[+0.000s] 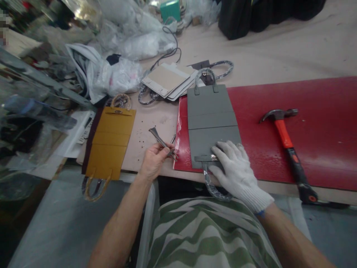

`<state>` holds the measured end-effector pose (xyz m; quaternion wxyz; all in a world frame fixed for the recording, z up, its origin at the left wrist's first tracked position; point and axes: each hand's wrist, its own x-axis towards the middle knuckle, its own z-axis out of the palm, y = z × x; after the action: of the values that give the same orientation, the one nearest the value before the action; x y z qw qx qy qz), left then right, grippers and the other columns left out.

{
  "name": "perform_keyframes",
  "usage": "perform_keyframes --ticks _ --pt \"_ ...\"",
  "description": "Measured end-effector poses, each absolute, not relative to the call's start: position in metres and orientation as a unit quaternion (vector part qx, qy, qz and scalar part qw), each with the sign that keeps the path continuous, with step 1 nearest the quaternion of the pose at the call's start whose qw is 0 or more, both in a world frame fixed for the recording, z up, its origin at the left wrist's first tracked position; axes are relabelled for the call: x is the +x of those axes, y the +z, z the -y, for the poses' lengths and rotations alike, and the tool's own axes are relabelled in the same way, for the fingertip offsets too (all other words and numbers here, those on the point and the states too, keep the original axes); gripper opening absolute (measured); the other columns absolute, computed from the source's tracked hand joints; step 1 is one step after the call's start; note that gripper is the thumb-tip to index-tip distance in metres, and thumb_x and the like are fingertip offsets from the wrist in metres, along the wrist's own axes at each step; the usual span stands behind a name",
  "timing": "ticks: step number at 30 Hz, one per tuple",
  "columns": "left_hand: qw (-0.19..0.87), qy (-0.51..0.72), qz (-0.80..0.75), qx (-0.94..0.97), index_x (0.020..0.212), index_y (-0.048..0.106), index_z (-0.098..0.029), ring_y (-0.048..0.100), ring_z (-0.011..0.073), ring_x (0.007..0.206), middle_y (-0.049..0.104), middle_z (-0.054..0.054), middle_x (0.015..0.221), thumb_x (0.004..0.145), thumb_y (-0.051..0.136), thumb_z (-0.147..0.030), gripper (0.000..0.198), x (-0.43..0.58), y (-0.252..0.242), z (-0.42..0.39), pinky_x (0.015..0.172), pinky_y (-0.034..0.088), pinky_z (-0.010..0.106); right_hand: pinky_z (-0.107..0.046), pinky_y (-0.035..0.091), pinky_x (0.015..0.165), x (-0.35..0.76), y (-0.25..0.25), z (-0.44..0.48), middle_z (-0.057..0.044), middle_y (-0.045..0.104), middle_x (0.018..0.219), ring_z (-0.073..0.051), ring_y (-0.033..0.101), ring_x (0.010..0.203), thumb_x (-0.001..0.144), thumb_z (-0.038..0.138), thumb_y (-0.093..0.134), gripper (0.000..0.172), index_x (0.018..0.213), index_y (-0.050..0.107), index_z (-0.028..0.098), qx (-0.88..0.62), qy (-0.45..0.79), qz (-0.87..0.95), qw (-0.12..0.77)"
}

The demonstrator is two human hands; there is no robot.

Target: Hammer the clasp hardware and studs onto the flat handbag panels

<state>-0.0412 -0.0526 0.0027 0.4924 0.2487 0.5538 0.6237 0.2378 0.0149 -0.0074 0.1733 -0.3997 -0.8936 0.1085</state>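
Grey bag piece (213, 115) is lying on the red mat (320, 134), gloved right hand (234, 167) resting on it, loosely spread. Left hand (153, 160) is clamped around some metal tool (158, 138). Hammer (288, 147) off to the right, mustard bag piece (110, 143) over left.

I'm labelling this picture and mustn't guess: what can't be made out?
In the head view:
Grey panel: patch hidden under the gloved right hand.
Metal tool: part hidden by the left hand.
Red mat: cut off by the right edge.
Black bundle: cut off by the top edge.
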Motion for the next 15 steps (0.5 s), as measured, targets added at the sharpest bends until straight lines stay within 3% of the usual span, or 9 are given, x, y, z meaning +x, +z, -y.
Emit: perform_keyframes --ticks 7,13,15 --pt "0.469 0.61 -0.523 0.367 0.097 0.071 -0.016 0.075 0.0172 0.082 0.076 0.008 0.099 0.08 0.084 -0.044 0.036 0.017 -0.026 0.036 0.08 0.062 0.03 -0.063 0.032 0.119 0.247 -0.009 0.018 -0.017 0.059 0.142 -0.041 0.048 0.136 0.09 0.028 0.064 0.047 0.134 0.06 0.013 -0.411 0.111 0.883 0.196" --pt "0.457 0.609 -0.515 0.394 0.099 0.066 -0.016 0.076 0.0192 0.091 0.074 0.009 0.106 0.086 0.079 -0.044 0.033 0.019 -0.031 0.045 0.083 0.063 0.031 -0.055 0.051 0.103 0.265 -0.015 0.063 -0.014 0.068 0.122 -0.032 0.064 0.115 0.096 0.039 0.058 0.035 0.124 0.066 0.019 -0.607 0.205 0.649 0.41" --pt "0.462 0.611 -0.512 0.389 0.098 0.065 -0.017 0.076 0.0193 0.091 0.074 0.008 0.105 0.086 0.079 -0.044 0.033 0.019 -0.031 0.047 0.083 0.063 0.032 -0.055 0.056 0.093 0.276 -0.028 0.079 -0.013 0.071 0.113 -0.031 0.069 0.104 0.1 0.044 0.051 0.036 0.123 0.065 0.02 -0.659 0.283 0.553 0.425"
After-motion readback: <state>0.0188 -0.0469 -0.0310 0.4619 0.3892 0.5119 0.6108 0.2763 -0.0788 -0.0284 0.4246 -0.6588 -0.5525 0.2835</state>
